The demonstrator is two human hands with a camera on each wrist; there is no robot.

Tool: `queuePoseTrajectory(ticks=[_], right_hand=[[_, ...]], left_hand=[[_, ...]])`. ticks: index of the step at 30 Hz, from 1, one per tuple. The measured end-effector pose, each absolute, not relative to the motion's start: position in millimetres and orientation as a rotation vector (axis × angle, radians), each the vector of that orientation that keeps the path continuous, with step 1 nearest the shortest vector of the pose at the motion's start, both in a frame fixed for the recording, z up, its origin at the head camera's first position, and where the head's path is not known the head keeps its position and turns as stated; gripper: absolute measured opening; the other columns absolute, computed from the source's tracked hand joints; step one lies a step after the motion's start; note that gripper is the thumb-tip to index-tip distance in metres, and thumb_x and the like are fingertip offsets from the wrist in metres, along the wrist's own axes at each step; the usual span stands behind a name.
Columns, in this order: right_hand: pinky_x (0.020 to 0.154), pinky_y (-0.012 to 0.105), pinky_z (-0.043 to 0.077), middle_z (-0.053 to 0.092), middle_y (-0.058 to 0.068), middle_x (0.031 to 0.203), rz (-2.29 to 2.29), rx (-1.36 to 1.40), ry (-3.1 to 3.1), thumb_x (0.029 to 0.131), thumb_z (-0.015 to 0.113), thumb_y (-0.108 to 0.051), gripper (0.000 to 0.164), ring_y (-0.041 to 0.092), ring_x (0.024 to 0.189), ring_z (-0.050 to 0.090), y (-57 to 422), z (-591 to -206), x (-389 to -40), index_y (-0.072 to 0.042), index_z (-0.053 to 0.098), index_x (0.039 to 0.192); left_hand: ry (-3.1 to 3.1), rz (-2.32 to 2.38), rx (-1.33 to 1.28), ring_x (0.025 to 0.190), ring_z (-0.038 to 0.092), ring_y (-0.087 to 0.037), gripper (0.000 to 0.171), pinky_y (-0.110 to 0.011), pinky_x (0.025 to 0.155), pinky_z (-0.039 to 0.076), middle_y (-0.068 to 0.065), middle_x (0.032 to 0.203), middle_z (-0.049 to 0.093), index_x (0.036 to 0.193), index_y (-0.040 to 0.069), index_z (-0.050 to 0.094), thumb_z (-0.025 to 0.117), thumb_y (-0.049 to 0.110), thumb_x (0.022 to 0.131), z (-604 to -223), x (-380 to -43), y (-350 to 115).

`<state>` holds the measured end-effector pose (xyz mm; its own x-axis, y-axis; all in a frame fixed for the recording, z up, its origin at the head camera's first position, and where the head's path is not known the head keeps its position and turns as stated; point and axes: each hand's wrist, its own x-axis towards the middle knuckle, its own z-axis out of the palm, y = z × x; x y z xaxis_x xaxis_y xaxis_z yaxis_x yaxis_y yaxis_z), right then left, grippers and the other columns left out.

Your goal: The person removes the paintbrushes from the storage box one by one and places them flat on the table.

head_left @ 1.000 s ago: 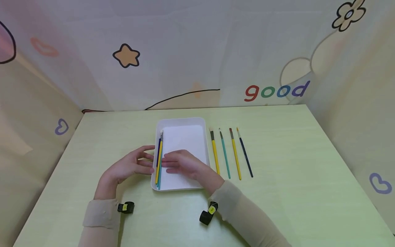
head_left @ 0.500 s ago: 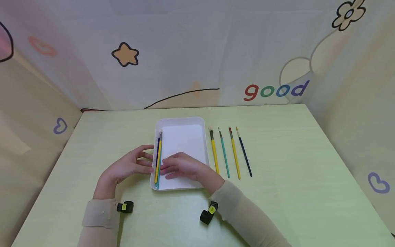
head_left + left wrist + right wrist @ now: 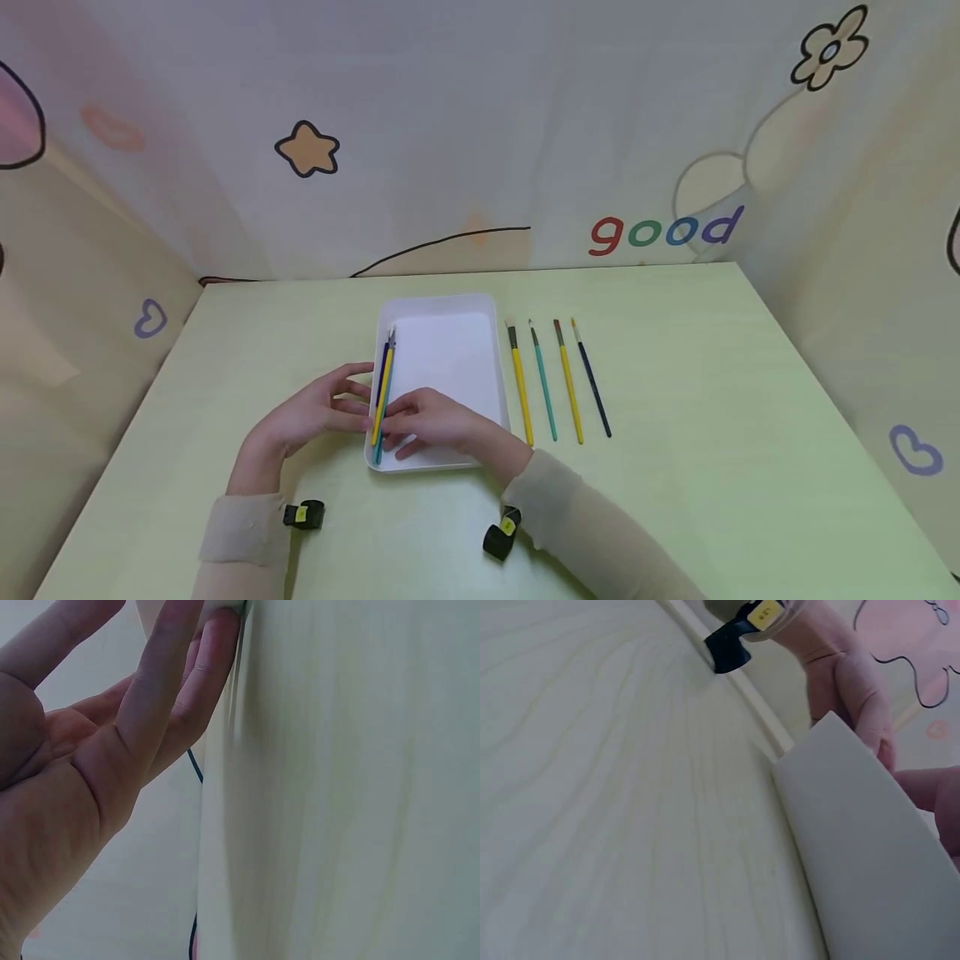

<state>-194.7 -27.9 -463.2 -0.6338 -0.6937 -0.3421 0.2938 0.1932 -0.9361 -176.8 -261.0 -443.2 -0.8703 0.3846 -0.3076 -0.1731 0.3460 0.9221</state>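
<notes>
In the head view a white tray [image 3: 450,350] stands on the table, with paintbrushes [image 3: 383,392] with dark blue, yellow and teal handles lying together along its left wall, bristles pointing away. My left hand [image 3: 313,410] is at the tray's left side, fingers spread and fingertips at the outer wall. Over the tray's near part, my right hand [image 3: 438,423] has its fingertips against the lower handles, fingers lightly bent and not wrapped round them. The right wrist view shows the tray's outer wall [image 3: 862,840], which partly hides both hands' fingers.
Right of the tray, several paintbrushes lie apart in a row: a yellow one [image 3: 521,392], a teal one [image 3: 545,387], another yellow one [image 3: 569,387] and a dark blue one [image 3: 594,383]. A printed cloth [image 3: 420,150] hangs behind the table.
My right fingers have moved nearer the tray's left wall and bent more; the brushes' lower ends have shifted slightly left. The left hand stays put. The head view has tilted a little.
</notes>
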Motion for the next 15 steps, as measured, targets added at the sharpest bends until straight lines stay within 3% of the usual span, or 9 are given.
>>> queuePoseTrajectory(ticks=[9, 15], right_hand=[[0.069, 0.034, 0.062, 0.074, 0.019, 0.085, -1.627, -0.332, 1.783, 0.100, 0.066, -0.006, 0.017, 0.023, 0.072, 0.073, -39.8, -464.4, -190.0, 0.009, 0.064, 0.109], [0.067, 0.032, 0.062, 0.074, 0.016, 0.081, -1.633, -0.287, 1.830, 0.098, 0.070, -0.007, 0.017, 0.022, 0.069, 0.074, -44.3, -465.0, -188.9, 0.007, 0.063, 0.106]], left_hand=[[2.111, 1.585, 0.232, 0.116, 0.065, -0.034, 0.089, -0.040, 0.099, 0.051, -0.026, 0.137, 0.050, 0.160, 0.008, 0.028, 0.081, 0.007, 0.088, -444.6, -174.9, -262.9], [2.099, 1.594, 0.237, 0.119, 0.064, -0.033, 0.090, -0.039, 0.100, 0.050, -0.026, 0.138, 0.049, 0.160, 0.008, 0.028, 0.081, 0.009, 0.089, -445.2, -175.0, -262.5]])
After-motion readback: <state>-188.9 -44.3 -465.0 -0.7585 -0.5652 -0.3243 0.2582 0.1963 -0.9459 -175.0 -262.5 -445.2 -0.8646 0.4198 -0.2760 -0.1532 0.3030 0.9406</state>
